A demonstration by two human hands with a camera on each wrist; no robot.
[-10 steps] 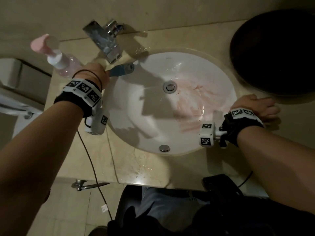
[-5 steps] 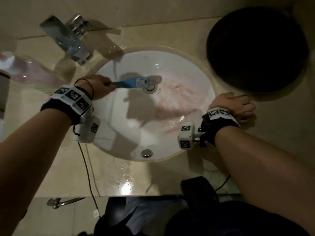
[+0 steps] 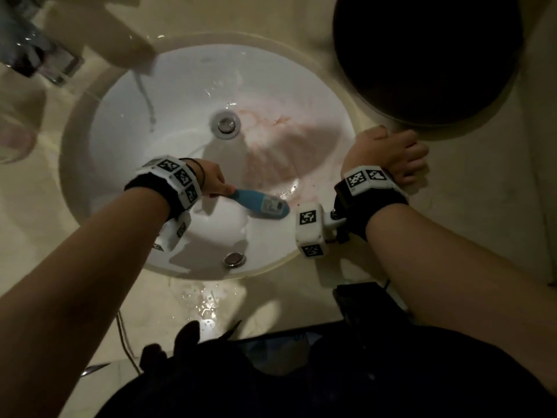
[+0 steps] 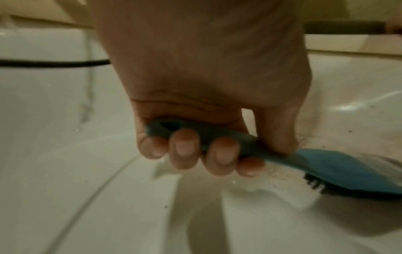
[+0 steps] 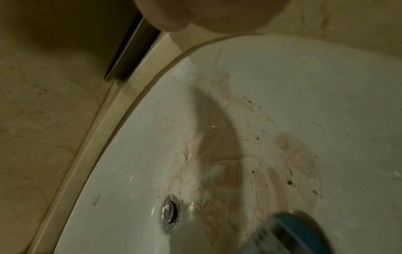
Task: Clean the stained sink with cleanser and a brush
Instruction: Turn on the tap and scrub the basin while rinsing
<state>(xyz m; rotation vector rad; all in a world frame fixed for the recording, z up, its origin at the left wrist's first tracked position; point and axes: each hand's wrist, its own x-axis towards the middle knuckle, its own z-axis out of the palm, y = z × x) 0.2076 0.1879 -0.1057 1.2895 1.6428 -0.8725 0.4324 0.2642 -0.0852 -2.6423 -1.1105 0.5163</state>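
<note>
The left hand [image 3: 212, 178] curls its fingers [image 4: 185, 149] round the blue brush [image 3: 262, 204], head down on the near right wall of the sink [image 3: 180, 95] beside pink stains [image 3: 280, 152], while the right hand [image 3: 388, 153] rests relaxed on the counter [image 3: 452, 191]

The sink [image 3: 126, 137] is white, smeared pinkish-red with dark specks from its centre toward three o'clock. The brush [image 3: 259, 205] is blue with dark bristles. The counter [image 3: 470, 206] is beige. At one o'clock sits a dark brown basin [image 3: 428, 55]. Black-and-white square codes pattern both wristbands [image 3: 177, 179].
</note>
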